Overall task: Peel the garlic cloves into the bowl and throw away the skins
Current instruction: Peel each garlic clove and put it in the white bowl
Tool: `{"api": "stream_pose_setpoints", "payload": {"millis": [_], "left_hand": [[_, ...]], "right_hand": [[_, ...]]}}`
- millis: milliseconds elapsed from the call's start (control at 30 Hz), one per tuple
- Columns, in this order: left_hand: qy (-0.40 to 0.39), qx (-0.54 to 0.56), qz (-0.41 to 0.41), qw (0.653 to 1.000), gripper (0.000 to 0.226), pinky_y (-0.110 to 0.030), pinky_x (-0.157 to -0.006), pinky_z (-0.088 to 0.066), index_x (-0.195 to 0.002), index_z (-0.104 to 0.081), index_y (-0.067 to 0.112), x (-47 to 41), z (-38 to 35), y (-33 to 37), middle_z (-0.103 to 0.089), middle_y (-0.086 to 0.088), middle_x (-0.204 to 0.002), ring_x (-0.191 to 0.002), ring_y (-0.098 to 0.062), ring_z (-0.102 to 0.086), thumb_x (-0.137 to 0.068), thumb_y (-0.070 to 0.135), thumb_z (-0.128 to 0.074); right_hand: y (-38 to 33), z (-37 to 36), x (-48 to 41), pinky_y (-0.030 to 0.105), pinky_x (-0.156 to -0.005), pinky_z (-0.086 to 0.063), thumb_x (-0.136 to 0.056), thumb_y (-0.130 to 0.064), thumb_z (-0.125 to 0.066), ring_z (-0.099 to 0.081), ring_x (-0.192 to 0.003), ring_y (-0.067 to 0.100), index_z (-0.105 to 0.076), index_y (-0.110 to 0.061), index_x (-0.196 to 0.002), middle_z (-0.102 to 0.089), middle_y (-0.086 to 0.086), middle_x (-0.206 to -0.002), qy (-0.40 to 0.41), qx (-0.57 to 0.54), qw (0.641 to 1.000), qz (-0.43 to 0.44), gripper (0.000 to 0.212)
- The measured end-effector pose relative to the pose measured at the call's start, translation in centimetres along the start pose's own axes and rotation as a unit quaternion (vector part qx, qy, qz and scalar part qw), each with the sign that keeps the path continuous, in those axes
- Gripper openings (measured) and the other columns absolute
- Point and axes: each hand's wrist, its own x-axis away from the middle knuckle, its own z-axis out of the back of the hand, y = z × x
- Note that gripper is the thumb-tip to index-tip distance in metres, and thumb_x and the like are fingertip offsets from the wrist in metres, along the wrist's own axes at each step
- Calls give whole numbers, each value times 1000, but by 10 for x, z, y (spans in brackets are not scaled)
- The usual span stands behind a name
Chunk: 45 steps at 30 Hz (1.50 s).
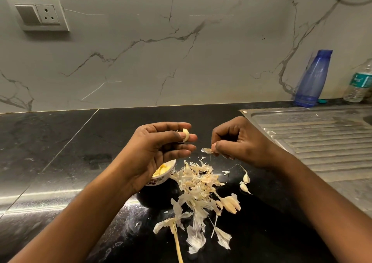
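Left hand (159,148) pinches a peeled clove (186,134) at its fingertips just above the bowl (158,181), probably to drop it in, right hand (239,142) pinches a torn skin scrap (207,150) over the skin pile (198,182), unpeeled cloves (245,182) lying right of it.

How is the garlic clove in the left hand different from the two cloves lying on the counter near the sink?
The held clove is bare, smooth and pale yellow; the two counter cloves wear papery skin with pointed tails. The left hand pinches the held clove above the worktop; the counter cloves lie loose on the counter, untouched. All three are single garlic cloves.
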Motion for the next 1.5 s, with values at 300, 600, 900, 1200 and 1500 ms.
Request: {"api": "stream_pose_setpoints", "payload": {"millis": [300,600,900,1200,1500], "left_hand": [[12,-113,-28,993,36,-25,-65,-64,-110,-77,2,-4,11,5,-79,-22,-100,-71,-22,-75,-75,12,-75],[69,-341,-73,935,15,-23,-54,-55,-92,-83,10,-6,33,16,-79,-10,-81,-59,-15,-64,-80,19,-85],[91,-547,-18,832,15,-24,-57,-53,-79,-83,20,-12,44,15,-77,6,-70,-60,-5,-70,-85,34,-84],[84,-589,3,803,11,-22,-65,-54,-86,-85,19,-10,40,13,-78,5,-91,-82,-8,-71,-82,28,-88],[78,-588,-2,805,14,-26,-68,-55,-79,-84,18,-11,42,15,-76,9,-83,-84,-10,-71,-84,31,-85]], "right_hand": [[4,-1,0,21,-59,-52,-93,-13,-80,-64,-60,13,-79,-9,-87,-71,2,-71,-34,10,999,4,8],[4,3,0,23,-61,-57,-96,6,-67,-72,-64,18,-81,-5,-100,-79,6,-84,-66,-4,998,-22,17],[-4,13,4,33,-63,-52,-89,-16,-84,-68,-65,20,-83,-10,-95,-78,10,-78,-240,-11,959,-152,8],[-18,12,7,39,-86,-58,-83,-25,-90,-76,-86,15,-81,-19,-101,-82,-1,-92,-340,92,906,-234,21],[-20,13,6,25,-80,-56,-84,-24,-89,-77,-87,9,-80,-19,-103,-82,-5,-93,-346,97,900,-245,22]]}}
